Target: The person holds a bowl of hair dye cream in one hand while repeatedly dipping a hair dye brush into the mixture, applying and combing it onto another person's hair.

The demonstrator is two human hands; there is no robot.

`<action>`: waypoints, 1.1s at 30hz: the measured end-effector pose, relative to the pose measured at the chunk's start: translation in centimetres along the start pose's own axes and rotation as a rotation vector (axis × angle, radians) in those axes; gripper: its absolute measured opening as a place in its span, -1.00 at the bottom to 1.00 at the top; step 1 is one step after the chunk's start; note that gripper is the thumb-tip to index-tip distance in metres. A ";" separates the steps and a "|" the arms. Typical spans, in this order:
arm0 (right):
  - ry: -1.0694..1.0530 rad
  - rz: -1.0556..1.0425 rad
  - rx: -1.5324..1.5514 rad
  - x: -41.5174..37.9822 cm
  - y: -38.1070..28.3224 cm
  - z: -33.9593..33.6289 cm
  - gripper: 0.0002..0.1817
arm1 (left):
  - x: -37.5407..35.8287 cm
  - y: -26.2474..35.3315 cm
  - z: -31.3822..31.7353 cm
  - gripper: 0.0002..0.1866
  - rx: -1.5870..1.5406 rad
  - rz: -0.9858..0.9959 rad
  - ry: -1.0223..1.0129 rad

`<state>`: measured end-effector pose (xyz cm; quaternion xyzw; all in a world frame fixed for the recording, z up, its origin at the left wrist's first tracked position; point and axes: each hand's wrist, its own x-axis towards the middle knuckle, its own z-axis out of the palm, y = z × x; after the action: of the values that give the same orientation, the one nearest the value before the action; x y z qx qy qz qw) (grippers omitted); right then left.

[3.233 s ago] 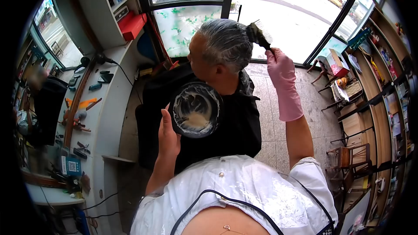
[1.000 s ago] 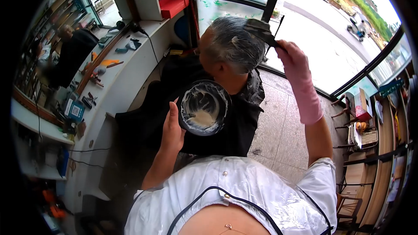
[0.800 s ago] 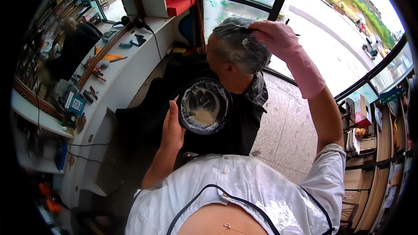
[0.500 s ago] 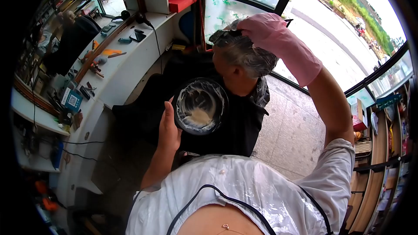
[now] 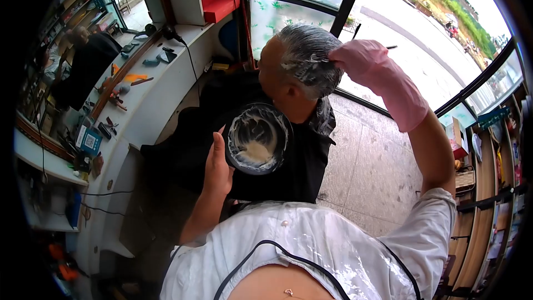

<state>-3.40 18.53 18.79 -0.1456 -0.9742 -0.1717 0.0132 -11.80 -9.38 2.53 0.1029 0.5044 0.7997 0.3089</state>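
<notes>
The left hand (image 5: 218, 171) holds a black bowl (image 5: 252, 171) of cream (image 5: 257, 153). The right hand (image 5: 361, 61), gloved in pink, grips a dark stick (image 5: 392, 47) by someone's grey hair (image 5: 308, 50).

Right grip (image 5: 361, 60) high and curled; left grip (image 5: 219, 171) lower, thumb (image 5: 219, 145) upright.

The blue card (image 5: 82, 138) bears a QR code (image 5: 90, 141); no lettering is legible.
</notes>
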 end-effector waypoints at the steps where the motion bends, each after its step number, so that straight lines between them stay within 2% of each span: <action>1: -0.002 0.023 0.014 -0.4 0.5 0.7 -0.90 | 0.1 -0.1 -0.1 -0.21 0.010 0.001 -0.023; 2: 0.000 0.018 0.017 -1.2 1.1 0.8 -0.90 | 0.2 -0.2 -0.4 -0.21 0.011 0.003 -0.017; 4: -0.056 0.180 0.208 -3.4 1.7 0.1 -0.88 | 0.3 -0.6 -0.8 -0.28 -0.028 -0.041 -0.042; 6: -0.020 -0.073 0.458 -5.1 4.7 1.5 -0.79 | 0.6 -0.8 -0.9 -0.29 -0.014 -0.045 -0.032; 7: 0.042 -0.120 0.673 -6.2 5.0 2.4 -0.72 | 0.6 -0.9 -0.9 -0.31 0.008 -0.050 -0.030; 8: -0.091 -0.030 0.872 -6.6 5.0 2.6 -0.70 | 0.6 -0.8 -0.8 -0.31 0.002 -0.046 -0.022; 10: -0.120 0.083 1.005 -6.9 3.4 2.8 -0.71 | 0.7 -0.7 -0.4 -0.34 -0.009 -0.013 -0.063; 12: -0.132 0.012 1.000 -6.2 1.7 1.9 -0.74 | 0.7 -0.9 -0.5 -0.36 -0.009 -0.015 -0.028; 14: -0.025 -0.063 0.926 -5.1 0.2 1.3 -0.78 | 0.8 -0.7 -0.4 -0.34 -0.027 -0.008 -0.072; 15: 0.012 -0.082 0.800 -4.2 -0.2 1.5 -0.79 | 0.8 -0.6 -0.4 -0.34 -0.030 -0.004 -0.069; 17: 0.092 -0.053 0.523 -2.6 -1.7 0.9 -0.83 | 0.5 -0.5 -0.2 -0.22 0.021 -0.006 -0.050; 21: 0.240 -0.097 0.271 0.7 -3.8 1.5 -0.83 | 0.3 -1.0 -0.2 -0.26 -0.040 -0.011 0.048; 26: 0.175 -0.127 0.160 2.4 -3.7 2.8 -0.84 | -0.3 -0.9 0.2 -0.26 -0.028 -0.019 0.078; 29: 0.094 0.006 0.075 1.5 -2.9 2.0 -0.84 | -0.3 -0.8 0.4 -0.16 0.040 0.009 0.050; 30: 0.114 0.010 0.069 1.0 -2.0 1.8 -0.82 | -0.2 -0.9 0.3 -0.16 0.040 0.008 0.050; 32: 0.003 0.071 0.126 -0.4 -1.0 -0.4 -0.79 | 0.1 -1.2 -0.1 -0.17 0.040 0.027 0.025; 33: 0.064 0.074 0.118 -1.0 -0.4 -0.4 -0.78 | 0.1 -1.1 0.1 -0.17 0.039 0.024 0.024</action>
<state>-2.51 17.76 19.01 -0.1748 -0.9757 -0.1179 0.0592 -11.35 -8.90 1.59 0.1052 0.5223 0.7945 0.2913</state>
